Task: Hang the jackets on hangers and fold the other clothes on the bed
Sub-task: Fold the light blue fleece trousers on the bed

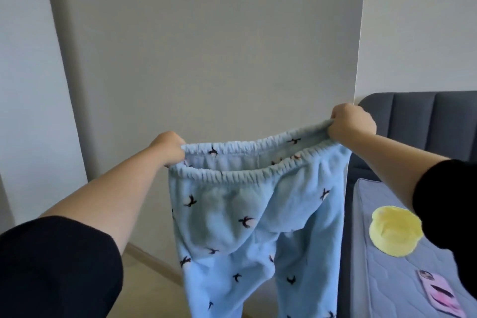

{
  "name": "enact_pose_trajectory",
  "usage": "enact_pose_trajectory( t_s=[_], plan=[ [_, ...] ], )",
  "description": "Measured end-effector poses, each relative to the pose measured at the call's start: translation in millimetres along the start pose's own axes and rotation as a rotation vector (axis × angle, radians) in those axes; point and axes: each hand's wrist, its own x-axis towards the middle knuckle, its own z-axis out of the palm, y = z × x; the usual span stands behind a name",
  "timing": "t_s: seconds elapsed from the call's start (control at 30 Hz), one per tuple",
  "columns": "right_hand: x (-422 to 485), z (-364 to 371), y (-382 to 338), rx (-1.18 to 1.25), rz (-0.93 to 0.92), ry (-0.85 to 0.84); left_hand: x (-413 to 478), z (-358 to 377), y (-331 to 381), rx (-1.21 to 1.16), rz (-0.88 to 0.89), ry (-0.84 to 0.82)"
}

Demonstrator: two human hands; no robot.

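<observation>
Folding seems to begin: left grip [169, 148] and right grip [352, 122] pinch the blue trousers [245, 214] at the waistband [232, 175] ends; next, lay them flat on the bed [382, 279] below the right grip.

pants [247, 214] look like soft fuzzy fleece, matte, with a ribbed elastic waistband. mattress [382, 279] is quilted fabric with a slight sheen, headboard [423, 121] matte padded upholstery, yellow hat [395, 233] smooth cloth

head view faces forward, close behind outstretched arms.
</observation>
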Motion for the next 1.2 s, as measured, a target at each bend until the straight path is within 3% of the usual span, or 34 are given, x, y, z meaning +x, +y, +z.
enact_pose_trajectory(
  t_s=[0.1,0.23,0.37,0.4,0.5,0.7,0.93,1.07,1.2],
  plan=[
    [-3.1,8.5,6.0,0.133,0.068,0.021,3.3,1.4,-4.8,-0.069,0.014,0.138],
    [0.6,18.9,20.4,0.133,0.203,-0.117,-4.1,8.2,-11.3,-0.007,0.085,-0.121],
    [-0.5,22.2,50.9,0.227,0.320,-0.101,4.4,0.0,-45.2,-0.381,-0.132,0.085],
    [-0.1,22.6,56.7,0.262,0.324,-0.105,3.3,-3.2,-54.5,-0.425,-0.186,0.057],
    [-8.0,24.0,45.3,0.402,0.183,-0.206,-5.2,-1.8,-52.4,-0.446,-0.164,-0.123],
    [-37.8,32.2,-15.0,0.487,-0.048,-0.399,-24.8,64.4,38.1,-0.396,0.131,-0.461],
    [-48.8,27.6,-41.2,0.601,-0.135,-0.472,-44.5,106.9,106.7,-0.671,0.319,-0.634],
    [-47.7,28.3,-52.8,0.675,-0.102,-0.332,-49.2,117.8,118.7,-0.695,0.334,-0.574],
    [-35.3,28.7,-52.9,0.784,0.013,-0.036,-45.5,133.8,97.8,-0.276,0.254,-0.359]
  ],
)
